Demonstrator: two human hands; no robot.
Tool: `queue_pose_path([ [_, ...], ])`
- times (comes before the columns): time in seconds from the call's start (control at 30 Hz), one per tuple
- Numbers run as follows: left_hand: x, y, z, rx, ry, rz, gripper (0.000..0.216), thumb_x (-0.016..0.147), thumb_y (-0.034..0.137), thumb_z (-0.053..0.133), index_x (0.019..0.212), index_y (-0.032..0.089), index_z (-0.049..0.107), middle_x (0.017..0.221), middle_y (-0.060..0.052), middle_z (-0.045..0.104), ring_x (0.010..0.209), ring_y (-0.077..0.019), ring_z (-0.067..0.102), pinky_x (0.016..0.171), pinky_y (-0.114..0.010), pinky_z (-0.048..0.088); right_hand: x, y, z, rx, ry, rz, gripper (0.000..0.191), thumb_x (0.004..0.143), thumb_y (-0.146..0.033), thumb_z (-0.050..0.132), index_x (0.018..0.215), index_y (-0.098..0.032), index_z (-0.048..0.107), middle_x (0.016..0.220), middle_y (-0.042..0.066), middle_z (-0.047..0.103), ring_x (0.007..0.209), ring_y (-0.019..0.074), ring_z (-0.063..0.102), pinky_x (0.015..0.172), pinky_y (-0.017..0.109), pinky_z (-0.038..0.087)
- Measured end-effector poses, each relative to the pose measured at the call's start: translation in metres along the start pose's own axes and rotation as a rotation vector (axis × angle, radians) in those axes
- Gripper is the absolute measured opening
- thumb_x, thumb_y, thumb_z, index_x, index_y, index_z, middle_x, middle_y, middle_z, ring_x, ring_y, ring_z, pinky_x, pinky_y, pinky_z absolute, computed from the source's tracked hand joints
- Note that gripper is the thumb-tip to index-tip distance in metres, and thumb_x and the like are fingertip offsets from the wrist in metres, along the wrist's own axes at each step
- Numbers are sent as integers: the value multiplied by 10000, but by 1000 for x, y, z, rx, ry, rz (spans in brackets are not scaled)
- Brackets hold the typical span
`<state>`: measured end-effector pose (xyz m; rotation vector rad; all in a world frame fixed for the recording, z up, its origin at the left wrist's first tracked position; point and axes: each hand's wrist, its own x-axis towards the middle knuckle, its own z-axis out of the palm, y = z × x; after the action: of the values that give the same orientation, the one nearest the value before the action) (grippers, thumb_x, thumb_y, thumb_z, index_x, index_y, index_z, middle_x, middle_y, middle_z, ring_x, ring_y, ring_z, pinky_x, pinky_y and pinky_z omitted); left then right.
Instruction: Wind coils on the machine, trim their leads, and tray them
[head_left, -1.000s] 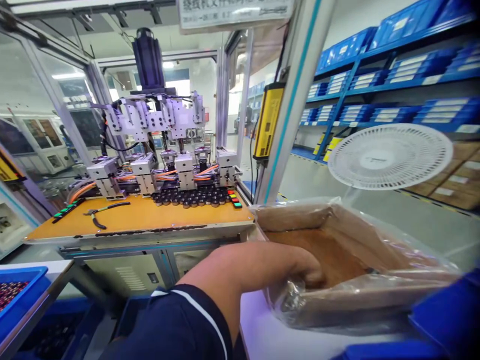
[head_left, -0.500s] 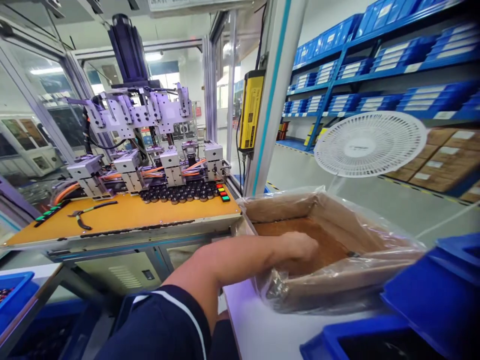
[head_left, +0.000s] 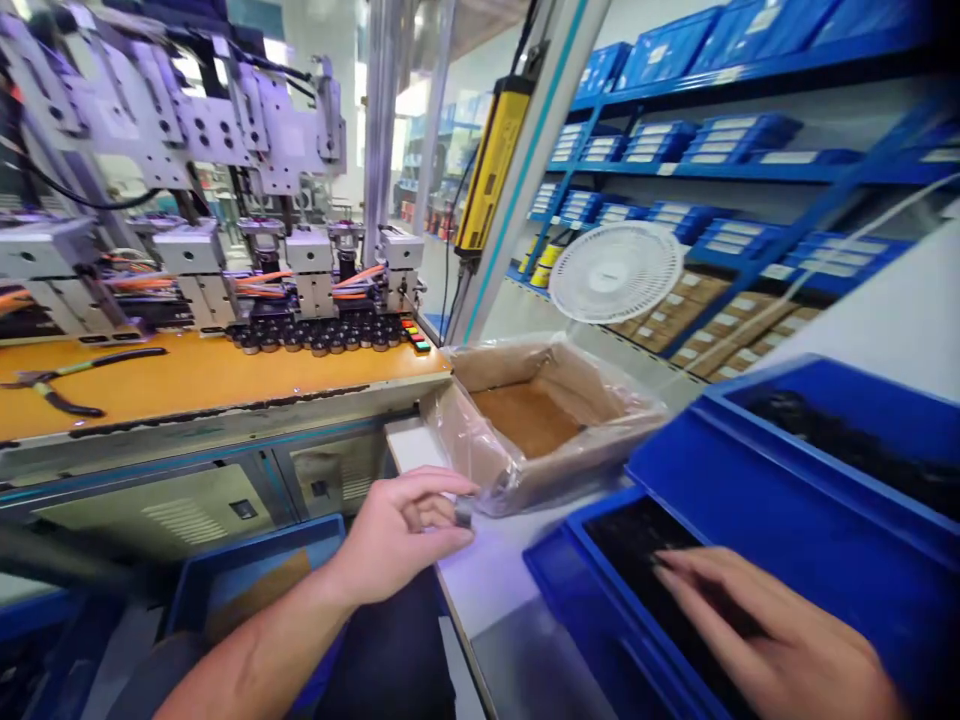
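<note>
The person's left hand point(head_left: 405, 530) hangs just off the front edge of the white tabletop point(head_left: 487, 580); its fingers point(head_left: 439, 490) are curled in and pinch, against the thumb, a small dark grey part point(head_left: 463, 515); that part sits at the fingertips, just in front of the near corner of the brown cardboard box lined with a clear plastic bag point(head_left: 480, 440), which stands open on the same tabletop.

The right hand point(head_left: 772, 645) lies in the near shallow blue plastic bin point(head_left: 570, 570); its fingers point(head_left: 690, 575) are stretched out flat and loose over the heap of small black parts point(head_left: 630, 520) inside; the hand is blurred, so I cannot tell whether the fingertips touch the heap. Just behind stands a second, larger blue plastic bin point(head_left: 675, 450).

To the left, beside the box, runs the orange tabletop point(head_left: 225, 370) of the machine; black-handled pliers point(head_left: 67, 385) lie on it near its left end, well apart from both hands; a row of round black pieces point(head_left: 322, 340) lines its back edge under the grey machine heads with orange cables point(head_left: 300, 270). Beyond the box stand a round white fan point(head_left: 615, 270), a long yellow bar point(head_left: 491, 160) on a post, and blue shelving with labelled blue boxes point(head_left: 712, 140).
</note>
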<state>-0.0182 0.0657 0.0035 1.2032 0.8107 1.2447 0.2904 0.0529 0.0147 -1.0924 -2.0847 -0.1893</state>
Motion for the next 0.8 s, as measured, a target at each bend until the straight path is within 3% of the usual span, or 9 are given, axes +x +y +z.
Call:
queue_pose_path([
  [0.17, -24, 10, -2, -73, -57, -83, 343, 631, 135, 842, 964, 152, 762, 853, -61, 721, 647, -91, 617, 621, -197, 522, 30, -72, 9, 170, -70, -101, 73, 930, -145, 540, 931, -194, 595, 818, 51, 649, 690, 140, 653, 602, 212, 562],
  [0.3, -38, 11, 3, -124, -94, -24, 315, 637, 100, 837, 937, 177, 776, 999, -87, 727, 666, -87, 633, 646, -210, 548, 27, -112, 23, 280, -62, -162, 92, 913, -97, 546, 931, -167, 602, 833, 63, 639, 729, 134, 648, 622, 207, 564],
  [0.4, -45, 8, 6, -176, -139, 42, 280, 659, 59, 814, 896, 204, 785, 1095, -82, 699, 772, -107, 668, 731, -226, 562, 17, -120, 28, 294, -22, -194, 115, 900, -71, 559, 949, -159, 615, 824, 63, 654, 741, 140, 659, 629, 218, 563],
  [0.57, -50, 2, 13, -153, -136, 70, 364, 620, 36, 837, 938, 202, 779, 982, -65, 714, 816, -118, 678, 745, -195, 559, 10, -118, 29, 339, -14, -206, 106, 890, -62, 575, 931, -148, 620, 822, 71, 661, 737, 147, 661, 613, 229, 556],
  [0.7, -51, 1, 18, -184, -160, 4, 375, 611, 43, 847, 940, 209, 776, 1010, -58, 740, 847, -129, 700, 776, -200, 568, 9, -116, 29, 343, -17, -220, 60, 914, -86, 575, 936, -128, 611, 832, 88, 657, 758, 154, 657, 631, 244, 557],
  [0.8, -51, 3, 22, -224, -205, -96, 355, 635, 66, 841, 954, 208, 773, 910, -37, 758, 770, -102, 694, 739, -184, 570, 9, -115, 29, 336, -4, -215, 53, 937, -109, 561, 931, -126, 611, 834, 88, 657, 760, 147, 654, 636, 240, 550],
])
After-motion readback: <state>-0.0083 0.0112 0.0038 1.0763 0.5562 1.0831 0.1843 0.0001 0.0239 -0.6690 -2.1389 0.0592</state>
